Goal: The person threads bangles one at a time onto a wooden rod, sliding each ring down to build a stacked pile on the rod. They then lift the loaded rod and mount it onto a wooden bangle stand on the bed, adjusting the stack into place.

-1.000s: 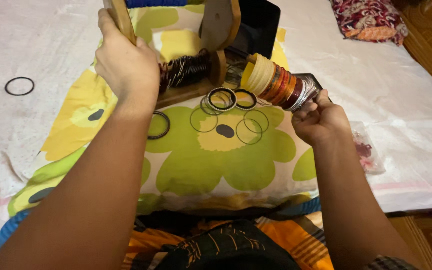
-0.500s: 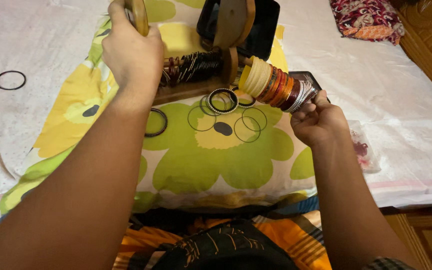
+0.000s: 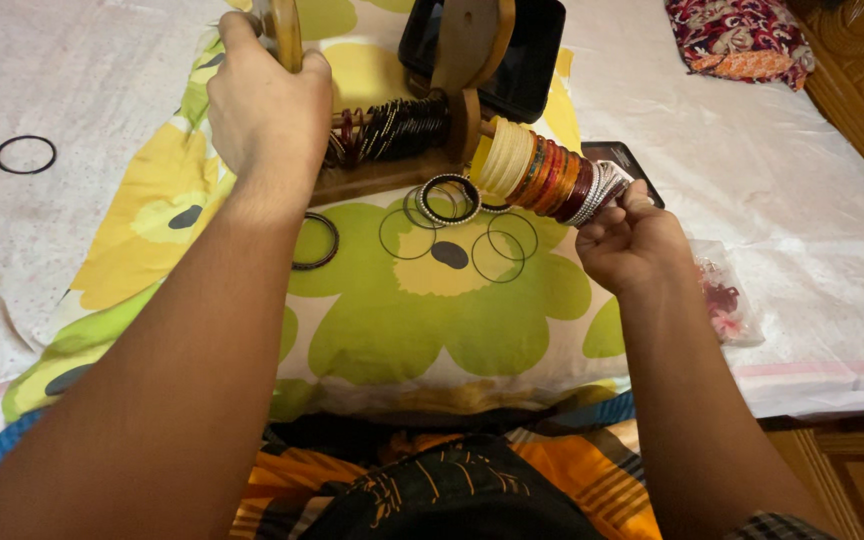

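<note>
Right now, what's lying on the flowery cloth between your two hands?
In the head view, loose bangles lie between the left hand and right hand: a sparkly-edged bangle and several thin rings on the flowered cloth.

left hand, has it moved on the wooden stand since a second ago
No. The left hand still clasps the same wooden upright of the bangle stand; only the camera view shifted.
</note>
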`<state>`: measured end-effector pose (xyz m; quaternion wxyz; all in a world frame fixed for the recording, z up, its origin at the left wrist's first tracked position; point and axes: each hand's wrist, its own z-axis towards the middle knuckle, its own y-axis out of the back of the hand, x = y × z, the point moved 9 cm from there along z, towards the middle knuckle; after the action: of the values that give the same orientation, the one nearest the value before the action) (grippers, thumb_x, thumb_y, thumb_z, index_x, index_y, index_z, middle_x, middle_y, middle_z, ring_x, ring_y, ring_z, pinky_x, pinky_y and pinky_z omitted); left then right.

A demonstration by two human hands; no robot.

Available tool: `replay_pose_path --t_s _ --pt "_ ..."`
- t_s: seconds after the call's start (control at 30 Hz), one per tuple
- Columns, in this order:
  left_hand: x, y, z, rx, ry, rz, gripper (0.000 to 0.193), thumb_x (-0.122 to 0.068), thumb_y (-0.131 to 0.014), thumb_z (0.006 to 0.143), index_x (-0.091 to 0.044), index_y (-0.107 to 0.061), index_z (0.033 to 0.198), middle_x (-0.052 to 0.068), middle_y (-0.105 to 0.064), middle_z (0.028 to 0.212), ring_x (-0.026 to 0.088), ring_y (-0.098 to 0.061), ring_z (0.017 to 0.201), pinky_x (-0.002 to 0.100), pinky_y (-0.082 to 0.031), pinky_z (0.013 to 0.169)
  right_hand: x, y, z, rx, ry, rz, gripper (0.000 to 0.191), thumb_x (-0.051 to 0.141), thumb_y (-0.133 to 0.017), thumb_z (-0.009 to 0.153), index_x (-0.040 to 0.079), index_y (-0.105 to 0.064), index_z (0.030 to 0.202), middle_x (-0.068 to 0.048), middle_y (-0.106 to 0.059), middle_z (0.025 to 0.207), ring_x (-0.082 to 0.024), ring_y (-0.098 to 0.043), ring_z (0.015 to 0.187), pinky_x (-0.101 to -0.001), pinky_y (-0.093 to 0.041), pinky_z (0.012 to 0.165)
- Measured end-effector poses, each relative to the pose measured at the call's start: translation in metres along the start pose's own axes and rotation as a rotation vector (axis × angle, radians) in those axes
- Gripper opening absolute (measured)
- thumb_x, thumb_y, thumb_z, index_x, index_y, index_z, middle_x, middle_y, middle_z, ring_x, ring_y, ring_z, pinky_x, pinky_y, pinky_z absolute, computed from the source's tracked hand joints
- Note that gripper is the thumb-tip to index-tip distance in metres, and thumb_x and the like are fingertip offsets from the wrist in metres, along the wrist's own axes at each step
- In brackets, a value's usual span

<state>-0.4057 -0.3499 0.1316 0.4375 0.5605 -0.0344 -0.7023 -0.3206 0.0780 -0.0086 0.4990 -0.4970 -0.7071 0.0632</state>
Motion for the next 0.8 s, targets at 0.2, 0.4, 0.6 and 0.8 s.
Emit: replay_pose_path --t_s 0.2,0.4,0.6,0.8 --pt "0.001 0.004 -0.013 0.008 -0.015 -0.083 0.045 -0.032 -0.070 0.086 -0.012 -0.054 0.123 0.015 -0.074 0.109 0.040 -0.069 0.100 0.053 -0.051 0.086 -0.011 -0.006 -0.003 0.028 -0.037 0.001 0.021 0.036 -0.057 0.105 0.017 -0.061 0.096 0.007 -0.054 0.074 -0.005 -0.046 0.056 -0.0250 -0.039 0.060" --pt "0.007 0.006 -0.032 -0.017 -0.002 -0.130 0.044 -0.033 -0.070 0.088 -0.010 -0.056 0.123 0.018 -0.074 0.109 0.042 -0.068 0.101 0.052 -0.050 0.087 -0.023 -0.016 -0.011 0.068 -0.045 -0.028 0.019 0.035 -0.057 0.105 0.017 -0.063 0.099 0.008 -0.054 0.076 -0.005 -0.045 0.059 -0.0255 -0.038 0.062" --pt "0.011 0.006 -0.045 -0.007 0.037 -0.172 0.043 -0.030 -0.070 0.087 -0.009 -0.057 0.122 0.016 -0.075 0.104 0.038 -0.070 0.097 0.049 -0.052 0.087 -0.031 -0.027 -0.017 0.114 -0.067 -0.052 0.018 0.034 -0.057 0.105 0.018 -0.062 0.099 0.008 -0.057 0.078 -0.004 -0.046 0.059 -0.0243 -0.038 0.061" --pt "0.022 0.003 -0.053 0.023 0.107 -0.195 0.043 -0.030 -0.071 0.086 -0.009 -0.058 0.122 0.013 -0.076 0.095 0.035 -0.072 0.092 0.047 -0.053 0.084 -0.036 -0.027 -0.017 0.111 -0.057 -0.046 0.014 0.032 -0.059 0.105 0.018 -0.062 0.101 0.008 -0.056 0.077 -0.005 -0.046 0.058 -0.0245 -0.038 0.061"
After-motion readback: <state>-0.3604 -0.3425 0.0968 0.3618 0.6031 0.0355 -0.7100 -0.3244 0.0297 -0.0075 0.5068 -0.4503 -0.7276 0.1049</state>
